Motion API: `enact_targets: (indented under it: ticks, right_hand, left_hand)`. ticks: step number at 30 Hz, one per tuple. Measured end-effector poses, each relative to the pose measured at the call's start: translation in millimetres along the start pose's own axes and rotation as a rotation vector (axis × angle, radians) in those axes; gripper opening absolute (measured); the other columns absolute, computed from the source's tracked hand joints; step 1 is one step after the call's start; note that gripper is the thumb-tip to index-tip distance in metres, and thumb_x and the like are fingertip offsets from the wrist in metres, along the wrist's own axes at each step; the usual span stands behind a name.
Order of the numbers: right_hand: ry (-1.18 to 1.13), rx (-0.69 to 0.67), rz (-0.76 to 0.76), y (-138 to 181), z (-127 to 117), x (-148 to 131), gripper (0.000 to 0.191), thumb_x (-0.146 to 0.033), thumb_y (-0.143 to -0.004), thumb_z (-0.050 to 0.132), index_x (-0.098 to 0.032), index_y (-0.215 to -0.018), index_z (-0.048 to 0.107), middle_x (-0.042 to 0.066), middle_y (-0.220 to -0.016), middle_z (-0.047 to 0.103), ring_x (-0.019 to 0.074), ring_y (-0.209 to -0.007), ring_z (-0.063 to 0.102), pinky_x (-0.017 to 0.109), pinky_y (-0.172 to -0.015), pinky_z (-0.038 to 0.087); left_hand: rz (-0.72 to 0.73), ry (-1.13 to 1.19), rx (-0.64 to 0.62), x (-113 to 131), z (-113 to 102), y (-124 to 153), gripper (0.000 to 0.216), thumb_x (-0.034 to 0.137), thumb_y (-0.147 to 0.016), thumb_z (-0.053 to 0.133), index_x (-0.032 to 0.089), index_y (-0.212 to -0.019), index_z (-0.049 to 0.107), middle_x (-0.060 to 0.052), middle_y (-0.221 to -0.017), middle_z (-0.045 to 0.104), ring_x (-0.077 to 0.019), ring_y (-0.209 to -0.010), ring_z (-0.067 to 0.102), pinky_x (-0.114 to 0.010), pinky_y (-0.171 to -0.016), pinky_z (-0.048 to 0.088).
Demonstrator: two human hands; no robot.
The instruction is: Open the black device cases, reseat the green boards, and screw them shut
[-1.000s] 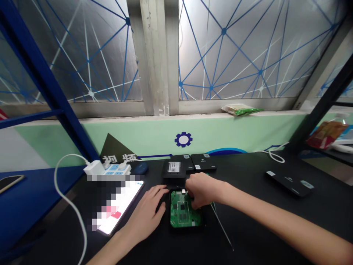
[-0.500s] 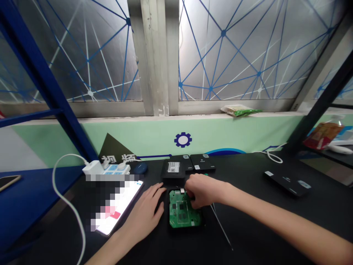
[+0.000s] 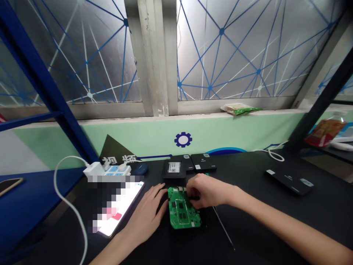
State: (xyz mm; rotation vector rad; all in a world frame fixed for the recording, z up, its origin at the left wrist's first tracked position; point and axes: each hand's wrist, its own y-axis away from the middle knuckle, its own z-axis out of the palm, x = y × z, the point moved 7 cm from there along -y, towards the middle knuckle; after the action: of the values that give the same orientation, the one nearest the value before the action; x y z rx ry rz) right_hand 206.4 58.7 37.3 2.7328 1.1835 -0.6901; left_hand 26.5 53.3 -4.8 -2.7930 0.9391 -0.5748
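Note:
A green circuit board (image 3: 185, 211) lies in front of me, with dark chips on top and metal ports along its far edge. My right hand (image 3: 203, 191) is closed at the board's far right corner, its curled fingers gripping the edge and hiding that corner. Flat at the left side, my left hand (image 3: 150, 206) has its fingers apart, the tips at or touching the board's left edge. A thin metal tool (image 3: 224, 228) slants out from below my right wrist; its upper end is hidden. The dark casing around the board hardly shows against the black table.
Beyond the board are a black box with a white label (image 3: 173, 168) and more black boxes (image 3: 203, 162). A lit phone (image 3: 121, 209), a power strip (image 3: 113, 172) and a white cable (image 3: 70, 200) are at left. Another black box (image 3: 289, 182) lies at right.
The board has risen slightly at its far side, and its ports show more. My right hand has shifted a little right; my left fingertips have come closer to the board's edge.

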Motion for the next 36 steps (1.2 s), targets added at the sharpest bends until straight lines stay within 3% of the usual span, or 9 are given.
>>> enact_targets:
  ticks: [6, 9, 12, 19, 24, 36]
  right_hand:
    - [-0.268, 0.208, 0.044, 18, 0, 17, 0.011, -0.017, -0.073, 0.071, -0.017, -0.083, 0.068, -0.002, -0.073, 0.062, 0.0105, -0.06, 0.056, 0.02, -0.055, 0.043]
    - [-0.419, 0.329, 0.086, 27, 0, 26, 0.007, -0.019, -0.077, 0.071, -0.016, -0.081, 0.067, -0.002, -0.07, 0.059, 0.0087, -0.054, 0.049, 0.02, -0.051, 0.039]
    - [-0.569, 0.425, 0.124, 32, -1, 35, 0.015, -0.029, -0.08, 0.072, -0.016, -0.08, 0.067, -0.003, -0.065, 0.054, 0.008, -0.051, 0.042, 0.02, -0.049, 0.036]
    - [-0.913, 0.541, 0.182, 35, -2, 52, 0.03, -0.039, -0.071, 0.081, -0.015, -0.077, 0.064, -0.006, -0.059, 0.049, 0.0074, -0.05, 0.038, 0.02, -0.048, 0.034]
    - [-0.965, 0.63, 0.196, 39, -9, 59, 0.031, -0.035, -0.068, 0.082, -0.016, -0.065, 0.058, -0.005, -0.056, 0.05, 0.007, -0.048, 0.041, 0.019, -0.046, 0.035]
    - [-1.002, 0.651, 0.214, 42, -14, 61, 0.031, -0.029, -0.065, 0.081, -0.017, -0.06, 0.053, -0.006, -0.052, 0.048, 0.0069, -0.046, 0.04, 0.018, -0.044, 0.034]
  left_hand:
    - [0.007, 0.016, -0.012, 4, -1, -2, 0.035, 0.038, -0.103, 0.045, 0.027, -0.135, 0.053, -0.007, -0.149, 0.049, -0.0291, -0.139, 0.043, -0.053, -0.113, 0.038]
    - [-0.009, 0.011, -0.01, 5, -2, -3, 0.034, 0.039, -0.102, 0.045, 0.028, -0.133, 0.055, -0.007, -0.149, 0.049, -0.0303, -0.138, 0.043, -0.056, -0.113, 0.037]
    - [-0.008, 0.025, -0.017, 5, -1, -3, 0.033, 0.039, -0.102, 0.044, 0.027, -0.131, 0.056, -0.007, -0.148, 0.049, -0.0298, -0.137, 0.044, -0.055, -0.113, 0.037]
    - [-0.031, 0.052, -0.041, 2, 2, -2, 0.034, 0.039, -0.102, 0.046, 0.027, -0.132, 0.056, -0.007, -0.15, 0.047, -0.0305, -0.137, 0.045, -0.053, -0.111, 0.041]
    - [-0.017, 0.047, -0.029, 5, -2, -1, 0.033, 0.04, -0.102, 0.046, 0.028, -0.131, 0.057, -0.006, -0.147, 0.051, -0.0301, -0.135, 0.048, -0.051, -0.108, 0.044]
    - [-0.017, 0.031, -0.08, 1, 2, -2, 0.036, 0.042, -0.102, 0.047, 0.028, -0.134, 0.054, -0.006, -0.151, 0.045, -0.0304, -0.138, 0.044, -0.051, -0.109, 0.043]
